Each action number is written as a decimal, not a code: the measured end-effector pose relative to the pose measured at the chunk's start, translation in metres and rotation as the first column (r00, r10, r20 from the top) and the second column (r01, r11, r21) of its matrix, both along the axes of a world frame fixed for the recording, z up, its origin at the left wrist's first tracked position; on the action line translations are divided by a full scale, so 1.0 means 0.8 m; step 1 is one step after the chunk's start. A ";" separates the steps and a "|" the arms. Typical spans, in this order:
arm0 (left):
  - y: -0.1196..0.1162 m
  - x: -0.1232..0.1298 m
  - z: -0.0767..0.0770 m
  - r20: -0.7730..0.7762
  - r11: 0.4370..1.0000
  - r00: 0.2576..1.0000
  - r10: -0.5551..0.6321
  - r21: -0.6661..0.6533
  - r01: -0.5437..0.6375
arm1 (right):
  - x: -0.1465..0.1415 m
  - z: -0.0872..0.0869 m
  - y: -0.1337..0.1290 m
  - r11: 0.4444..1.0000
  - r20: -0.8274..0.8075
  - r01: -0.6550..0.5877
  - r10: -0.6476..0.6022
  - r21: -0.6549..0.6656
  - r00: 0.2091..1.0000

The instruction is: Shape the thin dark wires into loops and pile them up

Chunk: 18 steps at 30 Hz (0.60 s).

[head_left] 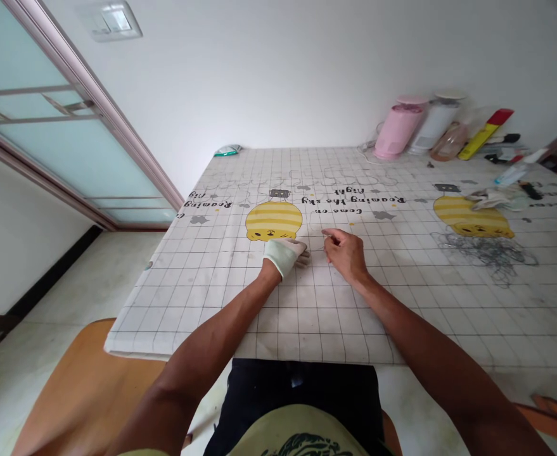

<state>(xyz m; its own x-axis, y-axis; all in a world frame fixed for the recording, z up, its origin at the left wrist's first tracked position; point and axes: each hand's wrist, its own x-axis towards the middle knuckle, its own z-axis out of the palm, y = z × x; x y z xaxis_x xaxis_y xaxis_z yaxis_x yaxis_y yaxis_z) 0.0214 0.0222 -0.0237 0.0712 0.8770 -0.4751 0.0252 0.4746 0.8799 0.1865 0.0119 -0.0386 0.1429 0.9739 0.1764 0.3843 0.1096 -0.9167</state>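
My left hand (288, 253) wears a pale glove and rests low over the printed tablecloth (202, 297), its fingers bent in towards the right; what they hold, if anything, is hidden. Close by on the right, my bare right hand (347, 254) is closed in a pinch, index finger pointing left. A faint thin wire (314, 226) curves just beyond the fingertips, seemingly held in the pinch. Farther right lies a loose tangle of thin dark wire (490, 250). Bent wire pieces (354, 178) appear to run in a wavy row across the cloth behind my hands.
Along the wall stand a pink cylinder (398, 130), a white cylinder (434, 126) and a yellow-red box (485, 134). A crumpled glove (506, 197) and a spray bottle (520, 168) lie at right. A green-white packet (228, 151) sits at the back left corner. A wooden chair (83, 380) is left.
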 end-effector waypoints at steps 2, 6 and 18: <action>0.001 -0.002 -0.001 0.030 1.000 0.999 -0.018 0.017 0.017 | -0.001 0.000 0.000 1.000 0.001 0.006 -0.006 -0.014 1.000; 0.002 -0.005 -0.004 0.017 0.997 0.999 -0.049 0.052 0.048 | -0.001 0.001 0.000 1.000 0.003 0.007 -0.007 -0.018 1.000; 0.009 -0.025 0.009 -0.204 0.960 0.979 0.022 0.277 0.036 | -0.001 -0.007 -0.004 0.982 0.238 -0.086 0.044 0.168 0.970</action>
<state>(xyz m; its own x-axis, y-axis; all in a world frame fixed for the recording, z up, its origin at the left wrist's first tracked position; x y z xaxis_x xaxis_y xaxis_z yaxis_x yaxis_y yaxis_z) 0.0014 0.0294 -0.0162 0.0053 0.9761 -0.2173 0.2199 0.2109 0.9525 0.1853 0.0091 -0.0445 0.0150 0.9303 0.3665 0.5704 0.2931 -0.7673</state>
